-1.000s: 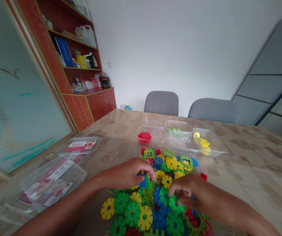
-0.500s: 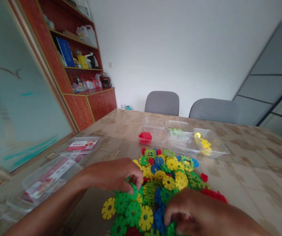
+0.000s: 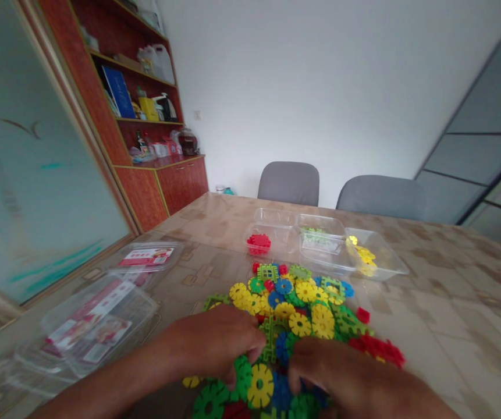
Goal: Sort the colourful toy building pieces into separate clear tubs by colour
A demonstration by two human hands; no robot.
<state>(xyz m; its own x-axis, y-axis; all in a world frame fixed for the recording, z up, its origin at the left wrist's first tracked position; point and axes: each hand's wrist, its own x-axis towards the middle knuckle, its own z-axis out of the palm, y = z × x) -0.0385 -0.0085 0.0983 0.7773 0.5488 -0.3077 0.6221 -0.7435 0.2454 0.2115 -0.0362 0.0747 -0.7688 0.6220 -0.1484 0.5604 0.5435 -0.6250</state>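
A pile of plastic pieces lies at the near middle of the table: yellow discs, green discs, blue discs, light green squares and red pieces. My left hand is on the near left of the pile, fingers bent down around a green disc. At the near right, my right hand reaches into the pile beside blue pieces, its fingers curled. What it holds, if anything, is hidden.
Behind the pile stand clear containers, one with red pieces, one with light green pieces and one with yellow discs. Clear lids with labels lie at the left. Two grey chairs stand beyond the table.
My left hand has moved right and nearer to me, uncovering yellow discs behind it. My right hand has shifted slightly left, staying low in the pile.
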